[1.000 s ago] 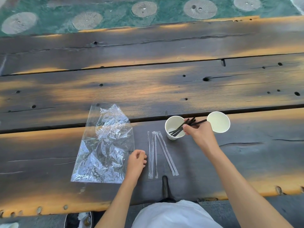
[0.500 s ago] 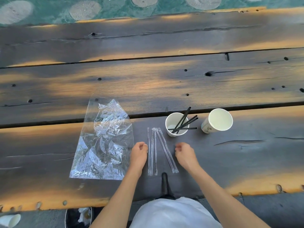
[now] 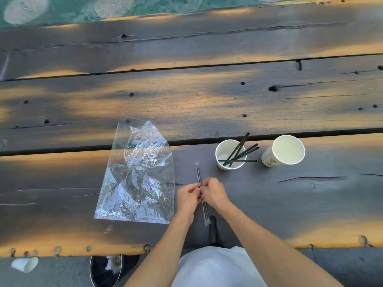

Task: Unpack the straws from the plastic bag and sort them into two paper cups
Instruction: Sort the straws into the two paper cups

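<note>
Several wrapped straws lie gathered in one thin bundle on the dark wooden table, pointing away from me. My left hand and my right hand pinch the bundle at its middle from either side. Behind it stands a white paper cup with several black straws leaning out to the right. A second paper cup, holding nothing, stands to its right. The clear, crumpled plastic bag lies flat to the left of my hands.
The table is made of wide dark planks with gaps and knot holes. Its near edge runs just in front of my body. On the ground below left are a fallen white cup and a dark bin.
My right hand left the cup with the black straws and came down to the wrapped straws. Both hands have pushed the spread-out straws together into one bundle and now grip it.
</note>
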